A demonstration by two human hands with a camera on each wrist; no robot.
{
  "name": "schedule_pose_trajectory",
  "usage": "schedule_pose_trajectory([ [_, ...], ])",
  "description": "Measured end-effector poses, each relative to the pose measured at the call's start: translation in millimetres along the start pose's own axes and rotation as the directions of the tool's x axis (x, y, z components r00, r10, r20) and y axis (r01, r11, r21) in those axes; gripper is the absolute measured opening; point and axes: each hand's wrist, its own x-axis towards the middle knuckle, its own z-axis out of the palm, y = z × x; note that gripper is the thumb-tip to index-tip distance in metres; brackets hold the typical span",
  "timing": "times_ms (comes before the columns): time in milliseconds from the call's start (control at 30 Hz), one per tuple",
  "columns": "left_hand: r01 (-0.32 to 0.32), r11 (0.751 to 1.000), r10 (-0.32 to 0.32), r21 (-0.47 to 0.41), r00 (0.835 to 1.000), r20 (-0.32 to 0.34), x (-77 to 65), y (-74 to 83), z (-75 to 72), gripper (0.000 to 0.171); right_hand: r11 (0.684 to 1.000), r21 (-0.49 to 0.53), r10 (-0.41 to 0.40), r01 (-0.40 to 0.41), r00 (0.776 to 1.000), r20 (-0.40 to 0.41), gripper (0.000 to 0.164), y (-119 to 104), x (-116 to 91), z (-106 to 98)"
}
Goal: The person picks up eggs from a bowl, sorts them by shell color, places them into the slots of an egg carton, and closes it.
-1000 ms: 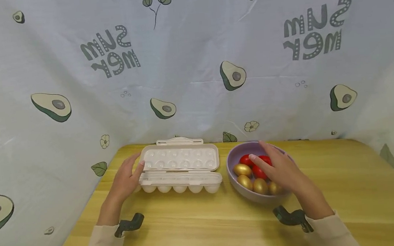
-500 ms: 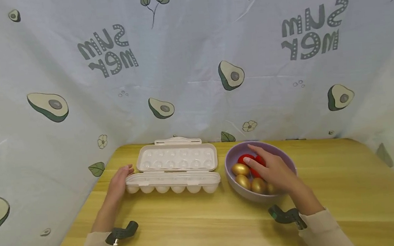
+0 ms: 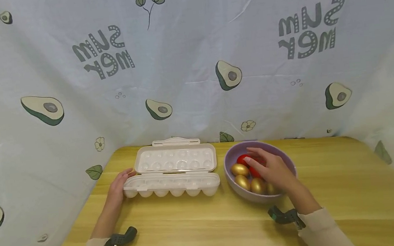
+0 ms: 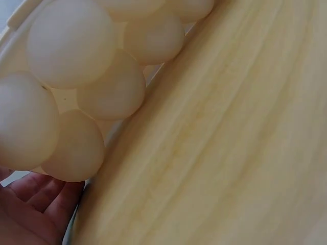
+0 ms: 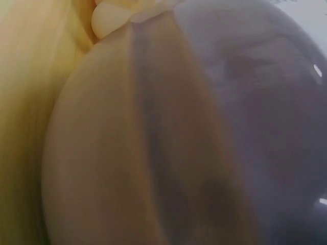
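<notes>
A clear plastic egg carton (image 3: 172, 183) lies with its dimpled lid (image 3: 175, 159) folded back. Its rounded egg cups (image 4: 71, 43) fill the upper left of the left wrist view. My left hand (image 3: 116, 188) rests against the carton's left end, fingers extended along it. To the right stands a purple bowl (image 3: 231, 176) holding gold eggs (image 3: 239, 169) and red eggs (image 3: 243, 159). My right hand (image 3: 273, 169) reaches into the bowl over the red eggs, thumb and index finger toward them. Its other fingertips are hidden, so a grip on an egg cannot be told.
Both things stand on a yellow wood-grain table (image 3: 178, 226). Behind it hangs a pale curtain (image 3: 184, 61) with avocado prints. The bowl's outer wall (image 5: 102, 153) fills much of the right wrist view. A dark camera mount (image 3: 120, 239) is on my left wrist.
My left hand moved left and down from beside the lid to the carton's left end. The right hand lowered into the bowl, its thumb and index finger drawing closer together.
</notes>
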Motion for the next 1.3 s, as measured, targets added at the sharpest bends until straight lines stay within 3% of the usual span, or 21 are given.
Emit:
schedule_pose_trajectory([
  [233,-0.063,0.998,0.063,-0.015,0.998,0.009,-6.5,-9.3,-4.0,0.05,0.999,-0.026,-0.039,0.037,0.998,-0.053,0.043,4,0,4],
  [567,-0.151,0.985,0.156,-0.086,0.986,0.054,-8.8,-11.2,-2.2,0.043,0.999,-0.044,-0.023,0.023,1.0,-0.011,0.045,5,1,1],
  [900,-0.095,0.993,0.089,0.064,0.992,0.089,-16.4,-12.0,-6.4,0.044,0.998,-0.045,-0.032,0.032,0.999,-0.001,0.045,5,1,0],
  [1067,-0.12,0.982,0.109,0.143,0.99,0.087,-19.4,-13.8,-10.2,0.043,0.998,-0.041,-0.046,0.046,0.999,0.002,0.045,5,3,0],
  [1300,-0.148,0.976,0.132,0.158,0.986,0.106,-22.8,-17.2,-11.7,0.046,0.998,-0.044,-0.037,0.037,0.999,0.012,0.042,8,2,-1],
])
